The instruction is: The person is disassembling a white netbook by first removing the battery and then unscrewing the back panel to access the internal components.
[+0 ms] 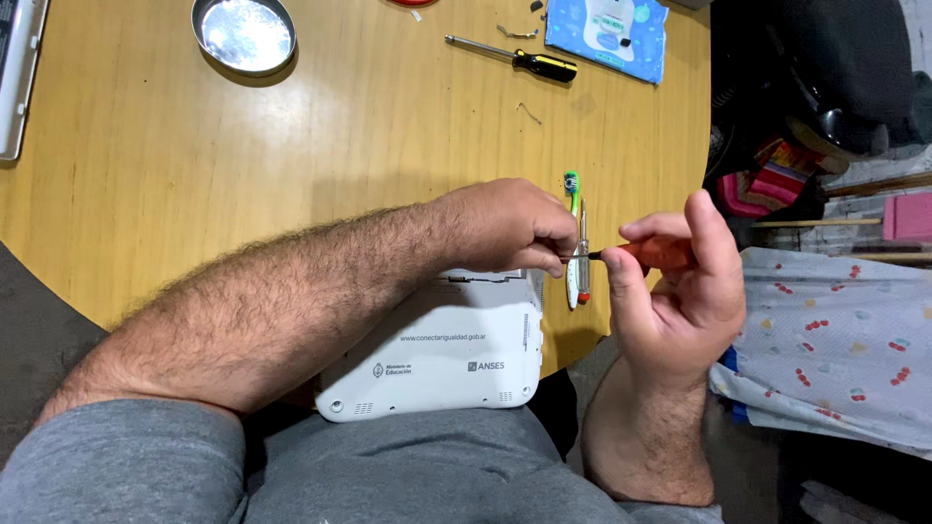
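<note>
At the far left edge of the round wooden table lies the corner of a flat grey device, and beside it, toward the far side, sits a shallow round metal dish. Nearer the person, a small white laptop stands closed at the table's near edge, propped against the lap. The left hand reaches across above it, fingers pinched shut on the thin metal shaft of an orange-handled screwdriver. Just beyond the fingertips, on the table near its right edge, lie a white and green toothbrush and a slim second tool touching it. The right hand is closed round the orange handle, thumb up, so both hands meet on the one tool, held over the table's near right edge. Farther back lie a black-and-yellow-handled screwdriver and a blue wipes packet at the far right.
</note>
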